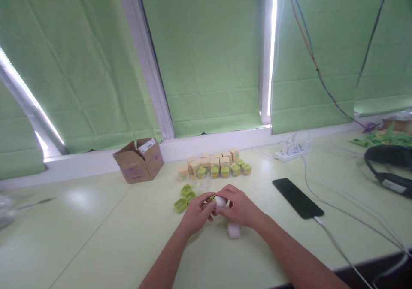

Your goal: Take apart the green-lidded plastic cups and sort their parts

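My left hand (197, 214) and my right hand (238, 206) meet over the table (106, 237), both closed around a small white rounded object (220, 201) with a bit of green at its left side. A small white piece (234, 230) lies on the table just below my right wrist. To the left of my hands lie open green cases (183, 199). Behind them stand a row of small tan boxes (206, 162) and a row of green cases (230, 170).
An open cardboard box (139, 161) sits at the back left by the sill. A black phone (298, 197) on a white cable lies to the right, with a power strip (292, 152) behind it. A black headset (389, 167) rests at far right.
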